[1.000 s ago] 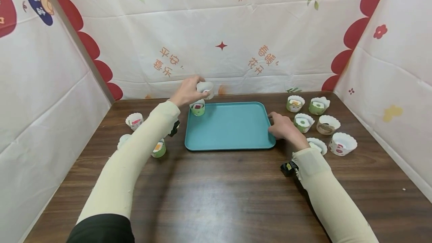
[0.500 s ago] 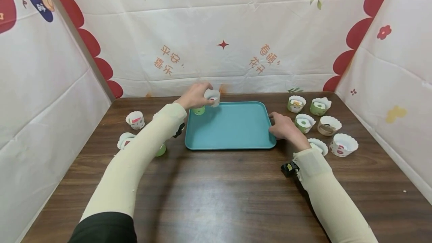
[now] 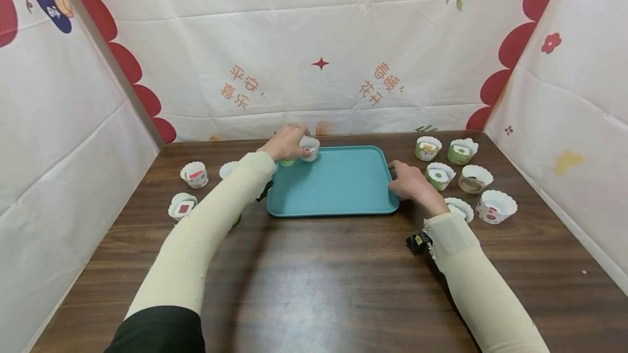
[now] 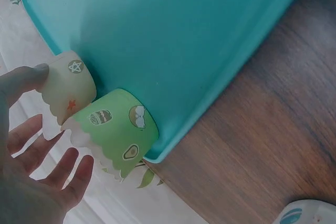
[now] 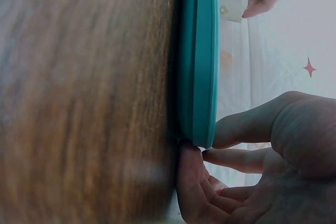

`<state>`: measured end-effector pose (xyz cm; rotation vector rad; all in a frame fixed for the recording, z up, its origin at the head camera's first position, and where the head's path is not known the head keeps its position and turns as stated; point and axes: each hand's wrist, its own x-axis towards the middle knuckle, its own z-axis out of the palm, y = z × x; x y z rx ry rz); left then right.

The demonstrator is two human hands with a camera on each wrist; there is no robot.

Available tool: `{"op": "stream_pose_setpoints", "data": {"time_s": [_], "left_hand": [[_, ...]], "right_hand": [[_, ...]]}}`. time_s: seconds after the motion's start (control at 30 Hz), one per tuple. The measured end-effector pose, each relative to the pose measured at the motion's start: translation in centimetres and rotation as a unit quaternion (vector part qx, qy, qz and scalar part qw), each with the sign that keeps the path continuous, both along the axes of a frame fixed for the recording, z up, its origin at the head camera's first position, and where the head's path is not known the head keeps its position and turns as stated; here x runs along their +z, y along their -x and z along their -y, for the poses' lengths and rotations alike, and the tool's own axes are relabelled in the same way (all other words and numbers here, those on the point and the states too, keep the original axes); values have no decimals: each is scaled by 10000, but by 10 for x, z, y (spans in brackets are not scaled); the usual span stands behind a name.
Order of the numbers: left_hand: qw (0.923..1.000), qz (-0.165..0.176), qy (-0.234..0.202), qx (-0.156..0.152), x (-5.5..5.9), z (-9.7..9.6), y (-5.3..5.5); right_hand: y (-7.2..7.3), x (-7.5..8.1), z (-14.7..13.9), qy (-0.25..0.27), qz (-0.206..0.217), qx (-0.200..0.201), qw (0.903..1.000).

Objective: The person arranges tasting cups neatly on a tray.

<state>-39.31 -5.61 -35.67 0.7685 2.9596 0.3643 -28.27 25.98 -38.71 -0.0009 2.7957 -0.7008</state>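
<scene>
My left hand (image 3: 286, 144) holds a white paper cupcake cup (image 3: 311, 148) by its rim at the back left corner of the teal tray (image 3: 333, 184). In the left wrist view the white cup's base is at the tray surface, with thumb and fingertips at its scalloped rim. Right beside it in the corner stands a green paper cup (image 4: 118, 127), largely hidden behind my hand in the head view. At the tray's right side, my right hand (image 3: 414, 185) grips the edge, thumb above and fingers underneath, as the right wrist view shows.
To the right stand several white and green paper cups (image 3: 496, 207) with small pieces inside. More cups, one white with a pink piece (image 3: 194, 175) and one with a red square (image 3: 182, 207), are on the left, partly behind my sleeve. A printed cloth (image 3: 314, 37) hangs behind the table.
My left hand has moved slightly right and down, lowering the white cup from above the back rim to the tray. The right hand keeps its grip on the tray edge.
</scene>
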Motion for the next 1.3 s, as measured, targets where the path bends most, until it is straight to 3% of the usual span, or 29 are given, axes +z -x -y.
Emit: {"op": "stream_pose_setpoints", "data": {"time_s": [0.33,0.87,1.3], "left_hand": [[10000,-14,5,-78,-3,2,-6],[9999,125,-28,-26,-9,3,-5],[9943,220,-919,488,5,28,-3]], "right_hand": [[2,-1,3,24,1,13,10000],[3,-2,0,28,-4,-7,10000],[1,2,-1,-10,-16,122,9999]]}}
